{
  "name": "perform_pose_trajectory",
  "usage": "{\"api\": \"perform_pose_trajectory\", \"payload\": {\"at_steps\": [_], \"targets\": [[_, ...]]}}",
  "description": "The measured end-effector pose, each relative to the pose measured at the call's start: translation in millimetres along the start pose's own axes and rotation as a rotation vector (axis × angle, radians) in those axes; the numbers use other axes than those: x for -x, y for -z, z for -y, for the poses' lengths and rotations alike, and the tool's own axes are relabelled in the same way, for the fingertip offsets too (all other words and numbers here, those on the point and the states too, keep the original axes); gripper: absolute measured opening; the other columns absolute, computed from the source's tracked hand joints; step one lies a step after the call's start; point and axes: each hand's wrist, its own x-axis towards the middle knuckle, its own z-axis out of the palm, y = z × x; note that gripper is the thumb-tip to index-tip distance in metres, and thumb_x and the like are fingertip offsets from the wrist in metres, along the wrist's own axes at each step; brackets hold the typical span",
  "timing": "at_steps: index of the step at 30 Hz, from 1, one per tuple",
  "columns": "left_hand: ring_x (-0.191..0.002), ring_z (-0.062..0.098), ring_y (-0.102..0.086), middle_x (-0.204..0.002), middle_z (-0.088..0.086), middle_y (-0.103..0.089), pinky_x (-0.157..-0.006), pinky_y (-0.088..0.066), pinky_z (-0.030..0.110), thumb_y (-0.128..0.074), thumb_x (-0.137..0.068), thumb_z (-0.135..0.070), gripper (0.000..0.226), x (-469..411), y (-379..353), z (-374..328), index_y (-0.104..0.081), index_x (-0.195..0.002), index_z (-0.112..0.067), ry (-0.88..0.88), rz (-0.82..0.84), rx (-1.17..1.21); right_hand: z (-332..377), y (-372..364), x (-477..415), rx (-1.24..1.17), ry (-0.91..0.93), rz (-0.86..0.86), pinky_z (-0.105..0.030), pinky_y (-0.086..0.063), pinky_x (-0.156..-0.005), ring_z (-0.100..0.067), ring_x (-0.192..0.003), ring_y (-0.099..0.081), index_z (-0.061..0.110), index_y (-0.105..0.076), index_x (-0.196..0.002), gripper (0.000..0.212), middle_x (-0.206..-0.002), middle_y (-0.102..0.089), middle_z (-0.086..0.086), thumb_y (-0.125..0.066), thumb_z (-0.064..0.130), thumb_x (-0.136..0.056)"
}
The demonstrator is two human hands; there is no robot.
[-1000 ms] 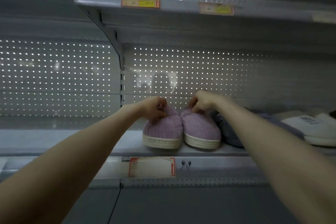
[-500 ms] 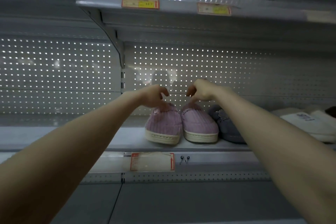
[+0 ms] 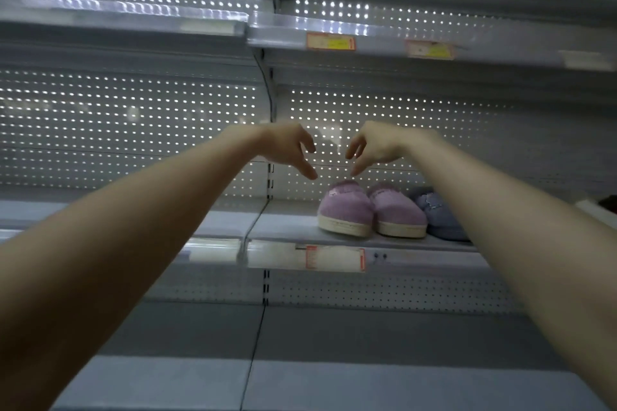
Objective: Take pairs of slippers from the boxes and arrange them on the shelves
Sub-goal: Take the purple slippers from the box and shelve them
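Grey metal shelf (image 3: 287, 227) carries a purple pair of slippers (image 3: 347, 210), side by side with toes outward, and a blue-grey slipper (image 3: 437, 213) just beside them. The left hand (image 3: 287, 147) and right hand (image 3: 374, 147) hover above the pair, fingers loosely spread and holding nothing. This pair looks placed; no boxes are in view.

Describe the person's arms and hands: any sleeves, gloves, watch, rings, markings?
The left hand and right hand are bare: no gloves or rings visible. The left forearm and right forearm are uncovered to the frame edge, so no sleeves show. No watch, bracelet or markings at either wrist. Light is dim, so fine detail cannot be told.
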Motion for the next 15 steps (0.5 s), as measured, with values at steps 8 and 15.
{"api": "perform_pose_trajectory", "payload": {"at_steps": [8, 15], "targets": [[-0.104, 0.021, -0.062, -0.119, 0.006, -0.064, -0.097, -0.048, 0.040, -0.073, -0.075, -0.039, 0.067, 93.3, 8.9, 81.5, -0.048, -0.133, -0.016, 0.022, 0.109, 0.011, 115.0, -38.1, 20.9, -0.026, -0.008, 0.058, -0.034, -0.051, -0.093, -0.018, -0.093, -0.065, 0.019, -0.068, -0.110, 0.040, -0.107, -0.068, -0.002, -0.080, 0.023, -0.073], [-0.102, 0.016, -0.057, -0.120, 0.001, -0.063, -0.091, -0.041, 0.026, -0.073, -0.076, -0.040, 0.066, 198.9, -7.2, 172.5, -0.049, -0.132, -0.017, 0.026, 0.211, 0.030, 232.1, -107.4, 48.3, -0.090, -0.031, 0.170, -0.036, -0.049, -0.095, -0.018, -0.096, -0.064, 0.019, -0.066, -0.112, 0.039, -0.106, -0.067, 0.000, -0.078, 0.028, -0.076]]}}
